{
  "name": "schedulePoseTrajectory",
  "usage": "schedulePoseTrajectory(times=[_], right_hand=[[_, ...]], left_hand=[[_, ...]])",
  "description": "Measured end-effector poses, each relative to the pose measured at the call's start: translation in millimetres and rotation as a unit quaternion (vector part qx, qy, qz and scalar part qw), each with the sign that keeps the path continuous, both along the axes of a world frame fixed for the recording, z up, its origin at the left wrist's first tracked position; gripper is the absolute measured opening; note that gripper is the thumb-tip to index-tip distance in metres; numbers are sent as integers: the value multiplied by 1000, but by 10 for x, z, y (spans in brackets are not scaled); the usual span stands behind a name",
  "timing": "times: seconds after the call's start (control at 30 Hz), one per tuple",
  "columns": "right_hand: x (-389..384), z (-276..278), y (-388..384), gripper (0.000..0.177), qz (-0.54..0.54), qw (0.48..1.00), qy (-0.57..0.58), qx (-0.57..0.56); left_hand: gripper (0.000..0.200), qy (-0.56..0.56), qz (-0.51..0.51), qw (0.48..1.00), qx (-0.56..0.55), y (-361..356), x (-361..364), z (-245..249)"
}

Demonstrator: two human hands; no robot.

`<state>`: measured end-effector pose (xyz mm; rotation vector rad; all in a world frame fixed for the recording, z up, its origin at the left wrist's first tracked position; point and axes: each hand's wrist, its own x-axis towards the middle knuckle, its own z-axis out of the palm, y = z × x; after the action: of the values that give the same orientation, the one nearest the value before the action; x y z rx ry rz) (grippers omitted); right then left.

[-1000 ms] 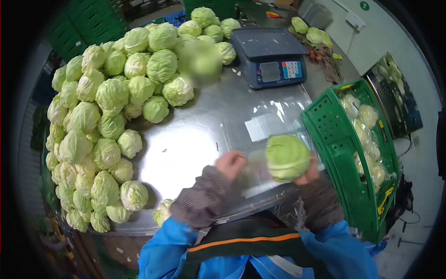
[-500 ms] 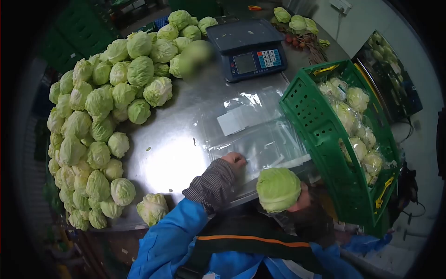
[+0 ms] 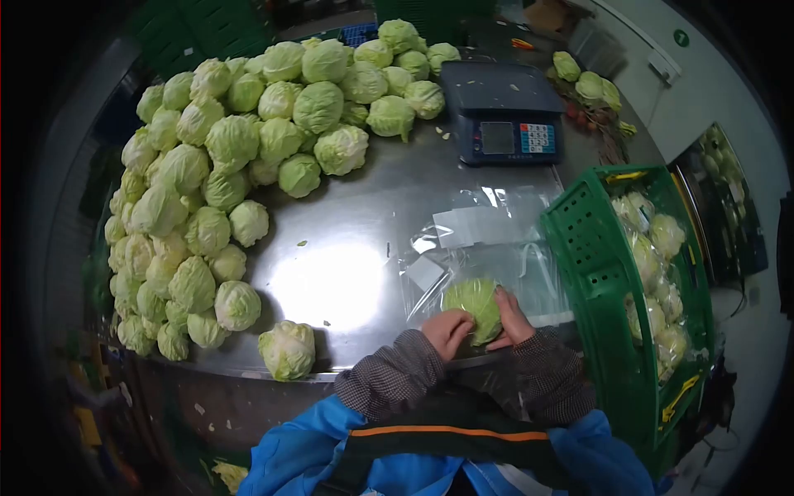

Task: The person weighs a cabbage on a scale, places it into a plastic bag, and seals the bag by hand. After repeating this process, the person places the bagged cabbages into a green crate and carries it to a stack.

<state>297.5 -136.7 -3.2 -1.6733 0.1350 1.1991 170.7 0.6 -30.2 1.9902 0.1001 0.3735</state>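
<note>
Held item: pale green round cabbage head [image 3: 473, 304], lower centre of the frame, resting on the stack of clear plastic bags [image 3: 496, 248].
Left hand [image 3: 447, 331]: fingers curled against the head's near-left side, gripping it.
Right hand [image 3: 511, 318]: wrapped over the right side, gripping the same head.
Surface: shiny steel table [image 3: 347, 248]; film lies flat near its front edge.
Surroundings: large heap of loose cabbages [image 3: 223, 165] at upper left; blue weighing scale [image 3: 504, 116] at top; green plastic crate [image 3: 595, 273] of wrapped heads at right.
Film: cannot tell whether the head is already inside a bag.
Handling note (judgement): support the head evenly from both sides and avoid dragging the thin film, which probably creases or tears easily.
</note>
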Motion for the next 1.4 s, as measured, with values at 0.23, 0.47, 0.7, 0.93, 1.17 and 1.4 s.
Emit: schedulePoseTrajectory(times=[0.23,0.47,0.7,0.93,1.17,1.4], right_hand=[[238,83,769,79,390,801,-382,-245],[247,124,1146,52,408,738,-509,-171],[138,-387,1132,43,229,813,-530,-80],[172,-372,1027,42,286,795,-532,-48],[706,-770,490,16,199,873,-413,169],[-560,430,395,25,170,894,-359,204]], left_hand=[[17,33,-8,999,-39,172,89,-326],[19,-16,191,978,-81,873,-29,-446],[16,-115,234,959,-110,822,52,-880],[15,-42,213,971,-105,887,296,-1065],[39,52,232,963,130,1181,-259,-131],[12,-42,182,975,-124,982,-437,963]])
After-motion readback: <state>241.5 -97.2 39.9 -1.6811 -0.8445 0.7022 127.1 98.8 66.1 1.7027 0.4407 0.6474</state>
